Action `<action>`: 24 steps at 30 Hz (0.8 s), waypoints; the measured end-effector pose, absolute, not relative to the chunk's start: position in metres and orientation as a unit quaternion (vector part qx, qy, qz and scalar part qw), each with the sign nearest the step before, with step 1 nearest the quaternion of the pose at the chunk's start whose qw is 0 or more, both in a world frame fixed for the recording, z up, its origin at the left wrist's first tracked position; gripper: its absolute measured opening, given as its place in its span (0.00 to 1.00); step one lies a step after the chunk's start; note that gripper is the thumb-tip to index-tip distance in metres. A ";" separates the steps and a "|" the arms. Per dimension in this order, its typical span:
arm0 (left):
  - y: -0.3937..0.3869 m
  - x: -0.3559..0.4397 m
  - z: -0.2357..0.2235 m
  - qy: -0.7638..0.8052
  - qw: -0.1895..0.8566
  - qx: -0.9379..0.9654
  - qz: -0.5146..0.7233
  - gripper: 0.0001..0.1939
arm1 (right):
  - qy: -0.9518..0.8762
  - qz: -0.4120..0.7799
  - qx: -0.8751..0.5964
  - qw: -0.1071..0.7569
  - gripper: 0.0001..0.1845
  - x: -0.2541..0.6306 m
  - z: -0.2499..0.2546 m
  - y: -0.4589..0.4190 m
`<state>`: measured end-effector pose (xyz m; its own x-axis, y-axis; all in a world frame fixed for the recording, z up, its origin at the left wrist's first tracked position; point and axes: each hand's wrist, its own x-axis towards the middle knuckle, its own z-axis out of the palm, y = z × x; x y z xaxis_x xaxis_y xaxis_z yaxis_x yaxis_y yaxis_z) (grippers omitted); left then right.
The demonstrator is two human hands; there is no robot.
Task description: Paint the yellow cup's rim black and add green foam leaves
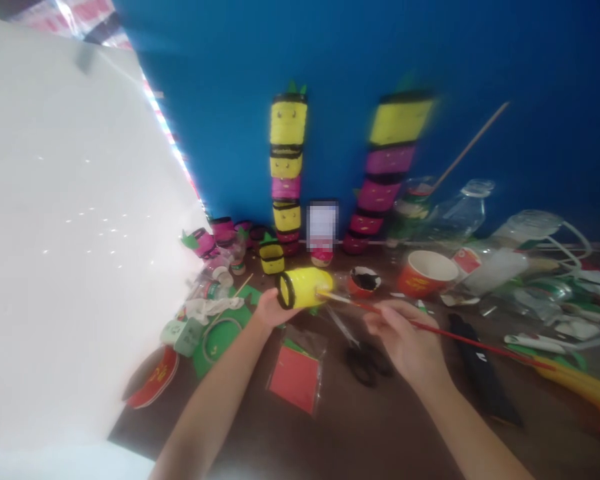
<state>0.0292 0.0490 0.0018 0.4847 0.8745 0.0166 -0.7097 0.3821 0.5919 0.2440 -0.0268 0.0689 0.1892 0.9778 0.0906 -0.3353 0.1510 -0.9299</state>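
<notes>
My left hand [273, 308] is closed round the base of a yellow painted cup [307, 285] that has a black band at its left end. The cup lies tilted sideways above the table. In my right hand [397, 333] is a paintbrush [425, 327] with a red handle, and its bristles touch the yellow side of the cup. Just behind the brush stands a small red pot [364, 283] with something dark inside. Below my hands lie black-handled scissors [365, 360] and a clear packet of red paper [295, 377].
Two tall stacks of yellow and magenta cups, a left stack [287, 167] and a right stack [383, 180], stand against the blue wall. A red paper cup [425, 277] and clear plastic bottles [463, 210] crowd the right. Green sheets [225, 340] and a red bowl [155, 380] lie left.
</notes>
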 end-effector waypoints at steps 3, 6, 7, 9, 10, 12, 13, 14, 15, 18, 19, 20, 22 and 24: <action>0.050 0.029 0.001 0.159 0.820 0.266 0.482 0.31 | -0.376 0.522 -0.406 0.650 0.08 0.244 0.068 -0.026; 0.050 0.029 0.000 0.145 0.820 0.274 0.481 0.33 | -0.373 0.515 -0.406 0.656 0.07 0.248 0.066 -0.024; 0.050 0.030 0.001 0.135 0.821 0.277 0.480 0.34 | -0.374 0.508 -0.405 0.662 0.07 0.249 0.065 -0.024; 0.049 0.030 0.002 0.119 0.824 0.280 0.478 0.35 | -0.377 0.493 -0.400 0.674 0.06 0.253 0.064 -0.023; 0.049 0.030 0.004 0.118 0.826 0.279 0.476 0.35 | -0.379 0.489 -0.398 0.677 0.05 0.253 0.064 -0.023; 0.048 0.030 0.006 0.131 0.826 0.272 0.475 0.34 | -0.385 0.492 -0.398 0.672 0.05 0.252 0.065 -0.024; 0.047 0.030 0.007 0.142 0.825 0.268 0.476 0.33 | -0.388 0.496 -0.400 0.666 0.05 0.251 0.066 -0.025; 0.047 0.030 0.008 0.153 0.825 0.264 0.476 0.32 | -0.389 0.501 -0.402 0.660 0.06 0.250 0.066 -0.025; 0.047 0.030 0.009 0.161 0.824 0.261 0.476 0.32 | -0.390 0.505 -0.404 0.656 0.06 0.248 0.066 -0.026; 0.046 0.030 0.010 0.153 0.827 0.261 0.474 0.33 | -0.390 0.492 -0.414 0.659 0.06 0.248 0.066 -0.025; 0.046 0.030 0.010 0.145 0.827 0.263 0.475 0.34 | -0.389 0.479 -0.419 0.666 0.06 0.249 0.066 -0.024; 0.046 0.031 0.011 0.139 0.827 0.265 0.476 0.34 | -0.387 0.465 -0.425 0.673 0.06 0.250 0.066 -0.024; 0.046 0.031 0.011 0.136 0.827 0.265 0.477 0.33 | -0.383 0.449 -0.429 0.684 0.05 0.253 0.067 -0.023; 0.047 0.031 0.009 0.144 0.825 0.263 0.478 0.32 | -0.383 0.458 -0.422 0.682 0.05 0.253 0.068 -0.024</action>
<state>0.0312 0.0466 0.0092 0.5014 0.8651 0.0147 -0.7139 0.4041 0.5719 0.2526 -0.0240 0.0683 0.2867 0.9483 0.1364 -0.3007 0.2242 -0.9270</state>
